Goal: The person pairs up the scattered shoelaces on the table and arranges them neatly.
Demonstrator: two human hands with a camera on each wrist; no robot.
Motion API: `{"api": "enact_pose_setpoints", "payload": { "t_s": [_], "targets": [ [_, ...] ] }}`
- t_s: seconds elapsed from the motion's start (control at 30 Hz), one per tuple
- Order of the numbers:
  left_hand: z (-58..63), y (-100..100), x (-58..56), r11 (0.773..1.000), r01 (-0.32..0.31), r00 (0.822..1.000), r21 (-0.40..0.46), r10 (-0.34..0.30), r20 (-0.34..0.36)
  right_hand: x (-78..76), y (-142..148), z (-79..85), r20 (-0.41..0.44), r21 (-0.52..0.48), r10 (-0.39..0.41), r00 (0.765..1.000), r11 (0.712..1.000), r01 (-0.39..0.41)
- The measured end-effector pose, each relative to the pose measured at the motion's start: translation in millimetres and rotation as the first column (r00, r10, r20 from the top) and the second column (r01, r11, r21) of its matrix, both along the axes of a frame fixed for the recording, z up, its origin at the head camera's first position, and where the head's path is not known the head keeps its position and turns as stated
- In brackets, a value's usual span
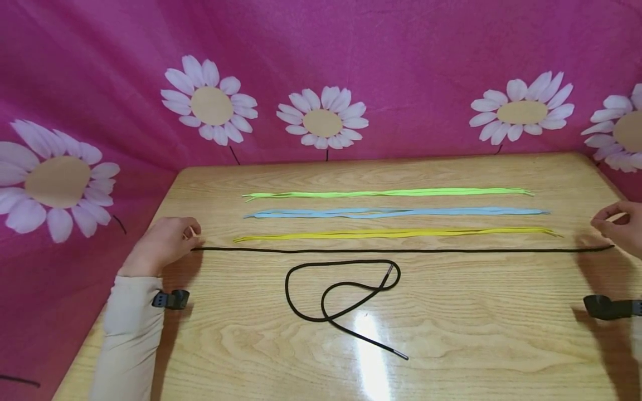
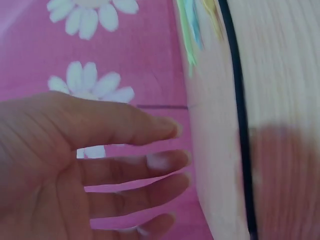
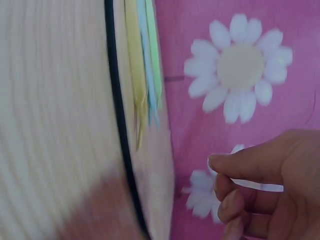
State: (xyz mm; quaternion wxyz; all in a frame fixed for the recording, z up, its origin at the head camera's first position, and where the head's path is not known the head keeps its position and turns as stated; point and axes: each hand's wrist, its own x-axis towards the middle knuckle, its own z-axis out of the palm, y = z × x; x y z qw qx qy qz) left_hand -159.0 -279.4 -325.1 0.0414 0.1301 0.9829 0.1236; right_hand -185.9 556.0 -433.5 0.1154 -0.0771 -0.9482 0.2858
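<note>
A black round shoelace (image 1: 321, 251) lies stretched straight across the wooden table. By its left end is my left hand (image 1: 159, 245); in the left wrist view its thumb and fingers (image 2: 167, 159) are apart, holding nothing. My right hand (image 1: 623, 227), partly cut off by the frame edge, hovers by the lace's right end. Its fingers are loosely bent, with the thumb (image 3: 225, 164) near the index finger and no lace between them. Nearer to me, a second black shoelace (image 1: 287, 289) lies in loose loops, its tips metallic.
Beyond the straight black lace, yellow (image 1: 396, 234), light blue (image 1: 451, 211) and neon green (image 1: 426, 192) flat laces lie in parallel rows. A pink cloth (image 1: 401, 55) with daisies hangs behind the table (image 1: 476, 334) and on its left. Both wrists carry dark straps.
</note>
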Motion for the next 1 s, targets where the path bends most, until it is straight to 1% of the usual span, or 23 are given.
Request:
{"api": "enact_pose_setpoints", "payload": {
  "t_s": [0.07, 0.1, 0.13, 0.2, 0.23, 0.3, 0.33, 0.37, 0.4, 0.5, 0.57, 0.63, 0.7, 0.77, 0.8, 0.9, 1.0],
  "targets": [
    [1.2, 7.5, 0.6, 1.000, 0.023, 1.000, 0.007, -0.023, 0.002, -1.1, -19.1, 8.4, 0.030, 0.100, -0.004, 1.000, 0.995, 0.001],
    [1.6, 12.0, 1.1, 0.999, 0.034, 0.999, 0.008, -0.034, 0.007, 1.3, -34.9, 18.5, 0.071, 0.167, -0.022, 0.997, 0.986, 0.010],
    [1.8, 16.7, 1.5, 0.999, 0.048, 0.999, 0.008, -0.048, 0.015, 4.0, -52.4, 28.3, 0.090, 0.222, -0.032, 0.995, 0.975, 0.011],
    [1.8, 26.6, 2.6, 0.997, 0.081, 0.996, 0.006, -0.081, 0.027, 12.3, -92.0, 53.7, 0.150, 0.280, -0.010, 0.989, 0.960, -0.033],
    [1.5, 31.9, 3.2, 0.995, 0.103, 0.994, 0.007, -0.103, 0.031, 17.0, -112.6, 66.7, 0.174, 0.287, 0.019, 0.985, 0.955, -0.069],
    [0.8, 42.6, 5.0, 0.988, 0.155, 0.987, 0.017, -0.155, 0.047, 24.7, -150.3, 87.0, 0.214, 0.286, 0.080, 0.973, 0.948, -0.141],
    [0.3, 47.8, 5.7, 0.983, 0.181, 0.982, 0.025, -0.182, 0.055, 27.2, -166.1, 93.0, 0.219, 0.278, 0.123, 0.968, 0.943, -0.183],
    [-0.1, 53.1, 6.6, 0.978, 0.208, 0.976, 0.033, -0.209, 0.062, 29.7, -179.7, 99.1, 0.242, 0.252, 0.172, 0.955, 0.939, -0.233],
    [-0.3, 58.3, 7.6, 0.971, 0.236, 0.969, 0.036, -0.238, 0.062, 30.9, -191.5, 101.7, 0.251, 0.240, 0.212, 0.945, 0.932, -0.273],
    [-0.7, 73.4, 11.6, 0.952, 0.302, 0.951, 0.049, -0.305, 0.058, 33.4, -219.5, 103.5, 0.261, 0.227, 0.326, 0.909, 0.894, -0.386],
    [0.3, 83.5, 15.7, 0.937, 0.344, 0.937, 0.054, -0.346, 0.047, 36.3, -236.7, 102.9, 0.263, 0.231, 0.383, 0.885, 0.866, -0.443],
    [1.2, 93.5, 20.8, 0.920, 0.385, 0.921, 0.067, -0.388, 0.037, 40.0, -253.7, 101.5, 0.245, 0.245, 0.440, 0.864, 0.834, -0.494],
    [2.1, 103.5, 26.6, 0.896, 0.438, 0.897, 0.079, -0.441, 0.029, 45.7, -270.3, 101.7, 0.238, 0.233, 0.499, 0.833, 0.804, -0.548],
    [2.4, 113.4, 32.7, 0.868, 0.487, 0.870, 0.101, -0.492, 0.029, 51.6, -284.8, 102.1, 0.224, 0.202, 0.571, 0.790, 0.766, -0.611],
    [2.1, 118.0, 35.7, 0.853, 0.511, 0.857, 0.107, -0.516, 0.024, 54.5, -291.4, 102.2, 0.224, 0.173, 0.604, 0.765, 0.748, -0.641],
    [0.3, 130.4, 44.6, 0.819, 0.564, 0.822, 0.110, -0.569, 0.021, 63.2, -309.3, 102.0, 0.220, 0.100, 0.696, 0.684, 0.681, -0.725],
    [-2.2, 140.1, 52.3, 0.798, 0.595, 0.800, 0.099, -0.600, 0.026, 71.4, -325.6, 100.2, 0.213, 0.058, 0.772, 0.599, 0.602, -0.797]
  ]
}}
